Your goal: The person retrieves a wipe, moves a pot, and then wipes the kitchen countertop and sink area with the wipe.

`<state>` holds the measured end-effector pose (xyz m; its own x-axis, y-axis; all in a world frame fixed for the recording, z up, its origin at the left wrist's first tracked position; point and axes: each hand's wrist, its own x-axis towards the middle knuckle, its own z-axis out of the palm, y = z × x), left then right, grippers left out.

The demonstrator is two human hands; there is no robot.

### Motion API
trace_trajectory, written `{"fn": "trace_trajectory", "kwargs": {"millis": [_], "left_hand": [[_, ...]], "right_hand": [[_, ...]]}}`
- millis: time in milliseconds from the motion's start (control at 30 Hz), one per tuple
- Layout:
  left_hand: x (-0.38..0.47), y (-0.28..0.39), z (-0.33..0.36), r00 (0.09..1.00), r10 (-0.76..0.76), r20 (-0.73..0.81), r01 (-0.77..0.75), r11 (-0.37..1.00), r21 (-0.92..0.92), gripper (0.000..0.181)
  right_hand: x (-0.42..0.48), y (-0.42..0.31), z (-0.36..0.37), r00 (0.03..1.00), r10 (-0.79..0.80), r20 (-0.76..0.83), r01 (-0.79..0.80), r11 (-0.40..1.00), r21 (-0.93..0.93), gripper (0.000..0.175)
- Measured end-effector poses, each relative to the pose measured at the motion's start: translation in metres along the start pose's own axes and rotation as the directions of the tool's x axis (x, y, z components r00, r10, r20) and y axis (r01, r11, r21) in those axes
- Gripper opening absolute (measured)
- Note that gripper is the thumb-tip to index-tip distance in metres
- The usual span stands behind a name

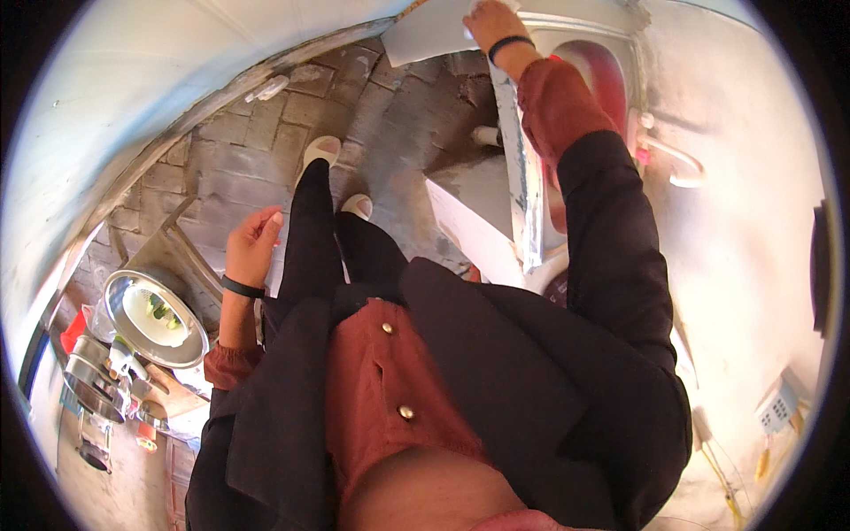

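Note:
My right hand (495, 25) reaches to the top of the view, at the far end of a sink counter (521, 166). Its fingers are bent around a white, cloth-like thing (493, 5), mostly hidden at the picture's rim. Under and beside my right sleeve, a dark red basin (601, 79) sits in the sink. My left hand (255, 240) hangs low beside my left leg, fingers loosely curled, with nothing seen in it. Below and to the left of it, a steel bowl (192, 355) holds a white bowl (143, 315) with green vegetable pieces.
A white faucet (674, 159) juts from the right wall. Steel pots (93, 385) and a wooden cutting board (174, 391) are at the lower left. A wooden stool or stand (189, 249) stands on the brick floor. A power strip (777, 406) hangs at the lower right.

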<state>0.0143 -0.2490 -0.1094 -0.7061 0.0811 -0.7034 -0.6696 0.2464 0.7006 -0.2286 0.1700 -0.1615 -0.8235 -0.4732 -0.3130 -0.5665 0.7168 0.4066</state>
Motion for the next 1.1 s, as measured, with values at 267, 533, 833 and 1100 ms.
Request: {"fn": "trace_trajectory", "kwargs": {"millis": [267,533,833,1100], "left_hand": [[-0.017,0.019,0.03,0.991,0.1,0.088,-0.105,0.993,0.054,0.028],[-0.051,0.016,0.047,0.962,0.196,0.189,-0.225,0.963,0.148,0.027],[-0.08,0.032,0.09,0.902,0.252,0.35,-0.351,0.9,0.257,0.029],[-0.087,0.074,0.147,0.782,0.223,0.581,-0.504,0.775,0.381,0.03]], "right_hand": [[-0.156,-0.083,-0.008,0.922,-0.105,0.372,0.065,0.991,0.12,0.024],[-0.35,-0.18,0.03,0.879,0.032,0.475,-0.191,0.938,0.291,0.02],[-0.452,-0.257,-0.006,0.63,0.417,0.655,-0.633,-0.213,0.745,0.021],[-0.399,-0.204,-0.019,0.287,0.926,-0.244,-0.365,0.341,0.866,0.027]]}}
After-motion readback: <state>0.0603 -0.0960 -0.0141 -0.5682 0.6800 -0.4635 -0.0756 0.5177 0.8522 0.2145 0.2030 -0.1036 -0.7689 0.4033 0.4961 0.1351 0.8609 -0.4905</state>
